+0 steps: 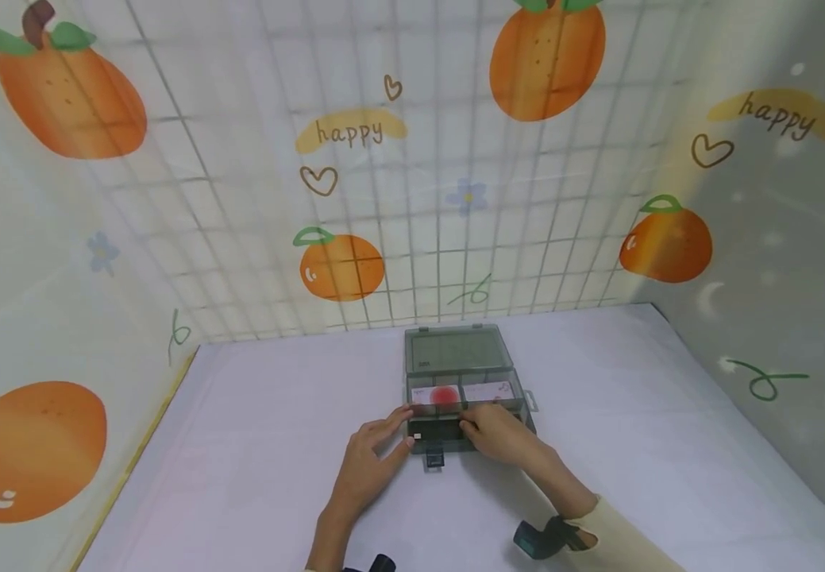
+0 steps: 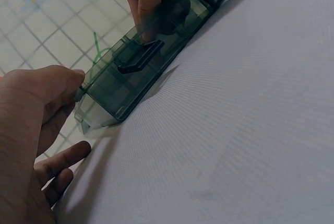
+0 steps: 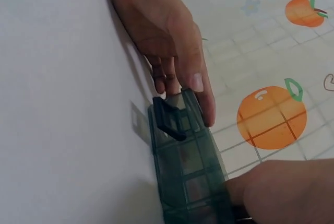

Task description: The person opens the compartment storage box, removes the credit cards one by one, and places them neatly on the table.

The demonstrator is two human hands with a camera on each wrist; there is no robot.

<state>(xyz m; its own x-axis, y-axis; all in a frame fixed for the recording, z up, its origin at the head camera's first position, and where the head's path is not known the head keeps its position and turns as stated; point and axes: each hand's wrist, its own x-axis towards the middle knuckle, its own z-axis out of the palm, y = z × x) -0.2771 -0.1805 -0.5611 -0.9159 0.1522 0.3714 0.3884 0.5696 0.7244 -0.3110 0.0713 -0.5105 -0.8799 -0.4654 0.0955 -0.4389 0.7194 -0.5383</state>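
Cream sleeve (image 1: 619, 540) and black wrist camera (image 1: 539, 540) sit nearest, at the lower right of the head view. Beyond them, on the white tabletop (image 1: 262, 453), stands a translucent grey-green compartment box (image 2: 112, 96). It appears wider left to right than front to back, so its longer axis runs across the person's front. Its front clasp (image 1: 434, 458) points toward the person; the opened lid (image 1: 458, 351) extends away on the far side. Two pale cards, one with a red disc (image 1: 445, 395), lie in the farther row. Left hand (image 1: 368, 465) has its thumb and fingers spread, fingertips against the box's left end, gripping nothing. Right hand (image 1: 501, 435) bends its fingers down into the front part; whether they pinch anything I cannot tell.
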